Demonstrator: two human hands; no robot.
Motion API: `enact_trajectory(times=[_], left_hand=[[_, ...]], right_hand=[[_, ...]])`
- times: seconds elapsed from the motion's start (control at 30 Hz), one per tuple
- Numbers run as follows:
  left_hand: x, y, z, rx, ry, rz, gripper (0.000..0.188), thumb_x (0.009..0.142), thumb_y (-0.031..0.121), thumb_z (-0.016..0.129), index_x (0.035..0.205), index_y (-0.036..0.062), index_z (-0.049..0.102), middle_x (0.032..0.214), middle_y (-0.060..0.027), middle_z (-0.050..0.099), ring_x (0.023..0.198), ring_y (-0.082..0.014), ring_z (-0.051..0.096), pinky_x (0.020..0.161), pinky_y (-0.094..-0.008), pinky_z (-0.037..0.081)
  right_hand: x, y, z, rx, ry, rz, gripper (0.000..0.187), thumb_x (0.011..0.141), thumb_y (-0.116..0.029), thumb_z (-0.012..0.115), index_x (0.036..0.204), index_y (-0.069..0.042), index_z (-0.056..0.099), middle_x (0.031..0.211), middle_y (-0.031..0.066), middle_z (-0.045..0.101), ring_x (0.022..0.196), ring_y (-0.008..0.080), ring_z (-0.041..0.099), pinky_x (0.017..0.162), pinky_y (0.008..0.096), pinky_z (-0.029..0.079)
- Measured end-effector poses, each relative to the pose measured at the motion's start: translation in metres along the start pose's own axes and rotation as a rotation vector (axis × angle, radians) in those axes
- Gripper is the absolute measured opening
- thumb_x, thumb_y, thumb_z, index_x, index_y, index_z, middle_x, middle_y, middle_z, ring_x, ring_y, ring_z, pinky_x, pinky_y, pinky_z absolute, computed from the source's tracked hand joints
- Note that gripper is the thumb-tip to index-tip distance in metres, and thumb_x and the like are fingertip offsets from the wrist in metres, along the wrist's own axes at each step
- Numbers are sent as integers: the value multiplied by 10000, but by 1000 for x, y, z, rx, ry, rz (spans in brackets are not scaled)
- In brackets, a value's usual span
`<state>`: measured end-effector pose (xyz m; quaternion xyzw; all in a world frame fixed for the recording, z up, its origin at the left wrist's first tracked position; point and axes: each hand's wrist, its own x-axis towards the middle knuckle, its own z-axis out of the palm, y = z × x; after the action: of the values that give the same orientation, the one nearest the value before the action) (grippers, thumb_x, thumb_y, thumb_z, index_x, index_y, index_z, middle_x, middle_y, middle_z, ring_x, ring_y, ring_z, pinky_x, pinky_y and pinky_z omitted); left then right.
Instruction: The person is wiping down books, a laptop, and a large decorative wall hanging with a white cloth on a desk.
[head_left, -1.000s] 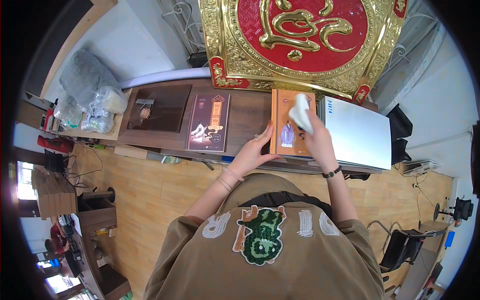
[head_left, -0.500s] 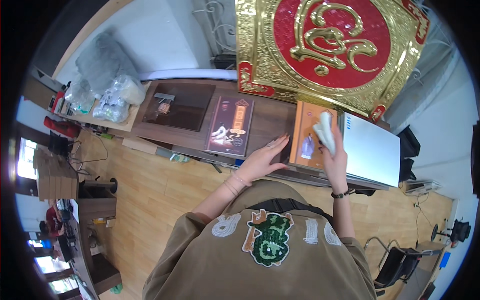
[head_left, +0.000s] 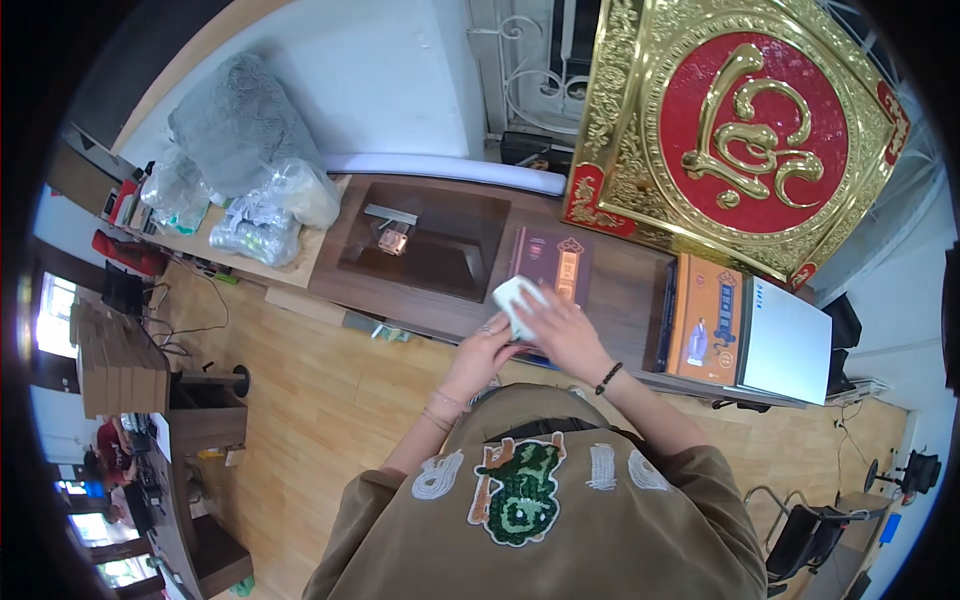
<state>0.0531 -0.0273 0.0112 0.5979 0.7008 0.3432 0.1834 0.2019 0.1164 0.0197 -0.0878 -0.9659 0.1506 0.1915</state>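
A folded white cloth (head_left: 517, 300) is in my right hand (head_left: 562, 335), over the near part of a dark purple hardcover book (head_left: 572, 262) on the brown wooden table (head_left: 625, 290). My left hand (head_left: 478, 358) is at the table's front edge, beside the near left corner of that book. Its fingertips run up against the cloth and are partly hidden, so whether they grip the book does not show. To the right lies an orange book (head_left: 708, 320) with a purple figure on its cover, atop a dark item. A white flat box or folder (head_left: 785, 340) adjoins it.
A large gold-framed red panel (head_left: 755, 130) leans behind the books. Left of the purple book, a dark glossy board (head_left: 425, 250) bears a small copper-coloured item (head_left: 393, 240). Plastic-wrapped bundles (head_left: 258, 225) and a grey furry cushion (head_left: 245, 125) fill the far left.
My right hand has carried the cloth left from the orange book to the purple one. My left hand has moved left, off the table between the books. The view has shifted.
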Motion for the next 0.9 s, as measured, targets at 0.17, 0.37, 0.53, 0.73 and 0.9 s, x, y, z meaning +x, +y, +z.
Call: enact_trajectory(times=[0.17, 0.37, 0.53, 0.73, 0.9], left_hand=[[17, -13, -17, 69, -96, 191, 409, 828, 239, 673, 1202, 81, 623, 1324, -83, 566, 1250, -239, 514, 960, -354, 483], [28, -30, -30, 63, -146, 240, 423, 800, 284, 705, 1159, 67, 650, 1242, -88, 618, 1186, -238, 568, 911, -353, 512], [37, -33, -36, 106, -200, 368, 397, 780, 330, 718, 1077, 69, 680, 1214, -75, 633, 1119, -234, 608, 851, -342, 535], [36, -27, -35, 155, -191, 318, 398, 763, 363, 730, 1066, 109, 696, 1189, -55, 650, 1098, -187, 622, 805, -335, 553], [31, -27, -34, 151, -200, 305, 378, 781, 347, 719, 1069, 104, 696, 1194, -48, 649, 1108, -195, 617, 807, -333, 552]], right_hand=[[51, 60, -6, -225, 148, 314, 571, 816, -164, 640, 1365, -109, 494, 1450, 122, 434, 1307, 353, 415, 1071, 441, 356], [16, -15, 6, -49, 8, 209, 589, 784, -108, 660, 1355, -152, 526, 1450, 71, 453, 1322, 304, 432, 1064, 419, 385], [28, 29, -7, -148, 137, 386, 548, 806, -63, 622, 1344, -97, 521, 1399, 140, 490, 1287, 372, 450, 1051, 426, 396], [31, 14, 19, -353, 212, 454, 519, 792, -65, 595, 1305, -42, 521, 1382, 158, 496, 1258, 370, 473, 1023, 430, 412], [18, 4, 1, -277, 86, 350, 526, 788, -82, 610, 1306, -54, 522, 1368, 141, 514, 1238, 352, 491, 1018, 416, 419]])
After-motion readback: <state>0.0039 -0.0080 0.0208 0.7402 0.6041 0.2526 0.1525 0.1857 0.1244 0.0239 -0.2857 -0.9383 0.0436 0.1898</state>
